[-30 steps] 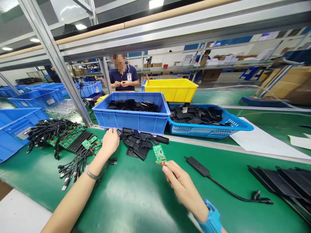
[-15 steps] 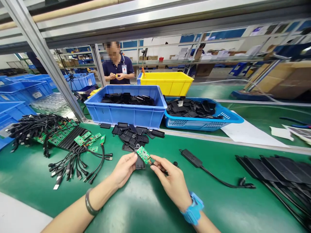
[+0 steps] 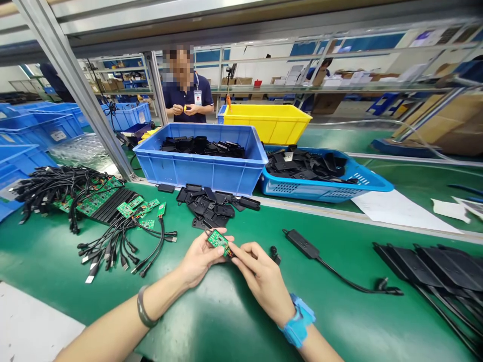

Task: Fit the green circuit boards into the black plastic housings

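Observation:
My left hand (image 3: 204, 259) is closed around a black plastic case, mostly hidden by the fingers and the board. A green circuit board (image 3: 218, 242) lies on or in that case; how deep it sits I cannot tell. My right hand (image 3: 260, 276) pinches at the board's lower right end, where coloured wires lead into a black cable. The cable's connector end (image 3: 275, 255) shows just beyond the right hand. Behind the hands lies a pile of black case parts (image 3: 209, 206). Boards with cables (image 3: 141, 211) are heaped to the left.
A blue bin (image 3: 199, 171) and a blue basket (image 3: 324, 188) hold black case parts. Behind them stands a yellow bin (image 3: 267, 123). On the right lie a closed case with cable (image 3: 302, 244) and several more (image 3: 433, 266). A co-worker (image 3: 186, 90) stands across the bench.
The circuit board has come down onto the black case, and my left thumb now lies over its edge. My right fingers have stayed at the wire end. The view has shifted slightly.

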Demonstrator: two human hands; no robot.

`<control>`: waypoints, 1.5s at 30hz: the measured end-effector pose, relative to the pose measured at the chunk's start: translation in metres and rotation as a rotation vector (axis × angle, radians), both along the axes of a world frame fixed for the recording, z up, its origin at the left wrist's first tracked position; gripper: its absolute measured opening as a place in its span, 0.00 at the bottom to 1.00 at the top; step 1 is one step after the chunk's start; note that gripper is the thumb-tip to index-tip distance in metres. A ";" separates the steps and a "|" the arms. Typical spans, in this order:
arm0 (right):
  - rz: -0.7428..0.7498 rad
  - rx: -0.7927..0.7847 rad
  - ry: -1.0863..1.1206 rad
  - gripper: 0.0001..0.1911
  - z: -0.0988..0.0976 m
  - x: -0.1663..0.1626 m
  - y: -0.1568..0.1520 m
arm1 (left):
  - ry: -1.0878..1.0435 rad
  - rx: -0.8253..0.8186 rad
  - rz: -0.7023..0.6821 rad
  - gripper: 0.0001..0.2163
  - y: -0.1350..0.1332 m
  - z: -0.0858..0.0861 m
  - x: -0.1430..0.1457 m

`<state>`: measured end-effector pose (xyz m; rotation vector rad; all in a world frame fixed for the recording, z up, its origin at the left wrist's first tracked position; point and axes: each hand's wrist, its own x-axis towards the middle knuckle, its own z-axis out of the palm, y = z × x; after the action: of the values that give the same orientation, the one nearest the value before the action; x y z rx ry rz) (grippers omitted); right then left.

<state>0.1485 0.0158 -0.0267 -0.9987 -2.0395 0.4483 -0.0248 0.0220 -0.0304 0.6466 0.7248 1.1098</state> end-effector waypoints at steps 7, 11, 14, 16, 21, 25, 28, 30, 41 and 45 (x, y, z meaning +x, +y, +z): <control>-0.069 -0.149 -0.036 0.08 -0.005 -0.006 -0.004 | 0.125 0.005 0.167 0.16 -0.001 -0.005 0.010; -0.061 -0.326 -0.136 0.10 0.000 -0.008 -0.003 | 0.204 0.052 0.217 0.16 -0.001 -0.003 0.011; -0.044 -0.378 -0.168 0.14 0.003 -0.009 -0.002 | 0.212 0.051 0.191 0.18 -0.002 -0.003 0.011; -0.045 -0.424 -0.137 0.15 0.003 -0.009 -0.002 | 0.216 0.051 0.174 0.19 -0.002 -0.003 0.010; 0.001 -0.709 0.103 0.16 -0.003 -0.011 -0.002 | 0.261 0.135 0.183 0.18 -0.002 -0.003 0.009; 0.004 -0.855 0.291 0.16 -0.008 -0.016 -0.003 | 0.278 0.179 0.215 0.18 -0.003 0.000 0.008; -0.028 -0.844 0.358 0.17 -0.010 -0.019 -0.004 | 0.244 0.144 0.209 0.17 -0.003 0.002 0.007; -0.029 -0.829 0.387 0.18 -0.011 -0.021 -0.005 | 0.202 0.093 0.195 0.18 -0.004 0.002 0.007; -0.135 -0.629 0.141 0.19 -0.014 -0.022 0.000 | 0.277 0.166 0.274 0.16 -0.008 0.001 0.013; 0.002 -0.601 0.059 0.20 -0.011 -0.017 0.005 | 0.193 0.063 0.243 0.19 -0.003 0.002 0.010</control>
<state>0.1311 0.0207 -0.0373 -1.3078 -1.8851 1.1205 -0.0145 0.0191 -0.0280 0.7401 0.9564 1.3082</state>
